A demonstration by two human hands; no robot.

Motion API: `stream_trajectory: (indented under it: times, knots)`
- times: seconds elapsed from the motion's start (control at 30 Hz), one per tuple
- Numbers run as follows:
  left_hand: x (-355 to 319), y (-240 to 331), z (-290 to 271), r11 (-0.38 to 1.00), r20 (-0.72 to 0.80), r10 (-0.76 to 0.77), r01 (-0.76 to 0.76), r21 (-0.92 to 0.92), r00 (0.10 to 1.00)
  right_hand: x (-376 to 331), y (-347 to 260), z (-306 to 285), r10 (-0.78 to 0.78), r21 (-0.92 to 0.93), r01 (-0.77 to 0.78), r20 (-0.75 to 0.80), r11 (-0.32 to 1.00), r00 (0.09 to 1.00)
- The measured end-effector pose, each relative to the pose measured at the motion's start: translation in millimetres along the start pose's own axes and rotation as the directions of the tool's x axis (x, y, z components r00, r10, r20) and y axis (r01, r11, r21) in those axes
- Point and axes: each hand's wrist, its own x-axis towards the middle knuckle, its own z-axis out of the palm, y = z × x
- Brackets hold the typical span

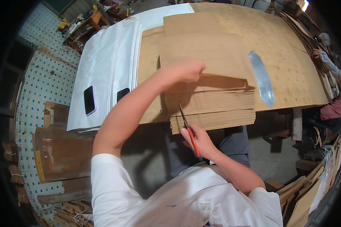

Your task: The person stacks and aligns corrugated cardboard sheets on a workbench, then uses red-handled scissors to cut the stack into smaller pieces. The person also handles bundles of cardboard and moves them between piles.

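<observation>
Here, we see the right hand (204, 143) grasping red-handled scissors (193, 142), blades toward 11 o'clock, by the brown paper stack's (216, 102) 6 o'clock edge. Left hand (189, 70) curled over the stack; we cannot tell whether it pinches paper. From stack: grey strip (261, 79) at 3, white sheets (96, 64) at 9, on the surface (291, 56).

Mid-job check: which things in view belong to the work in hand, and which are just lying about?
Apparently in the job:
brown paper stack, with the left grip at its upper part, contact blurred
red-handled scissors, in the right grip

Probably just lying about:
purple-edged phone
second dark phone, partly hidden
white sheets
grey pointed strip, role unclear
</observation>
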Motion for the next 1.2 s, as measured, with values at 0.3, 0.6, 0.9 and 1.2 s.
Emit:
stream_trajectory:
  times: [0.3, 0.6, 0.9, 1.2]
  knots:
    - [7.0, -20.6, -191.2, 0.906, -0.714, 0.221, 0.131, 0.403, 0.665, -21.7, -32.9, -55.8, 0.033, 0.36, -0.053, 0.062, 0.932, 0.998]
    - [-16.8, 18.0, 40.1, 0.999, -0.39, 0.04, -0.047, -0.009, 0.92, 9.3, -18.2, -103.6, 0.198, 0.795, -0.213, 0.119, 0.568, 0.973]
    - [-35.0, 16.8, 76.1, 0.999, -0.462, 0.048, -0.044, 0.018, 0.886, 22.7, -17.2, -107.1, 0.144, 0.819, -0.222, 0.171, 0.529, 0.975]
    - [-36.2, 11.0, 71.2, 0.996, -0.42, 0.068, -0.089, -0.031, 0.905, 31.1, -22.5, -109.5, 0.093, 0.809, -0.179, 0.154, 0.559, 0.984]
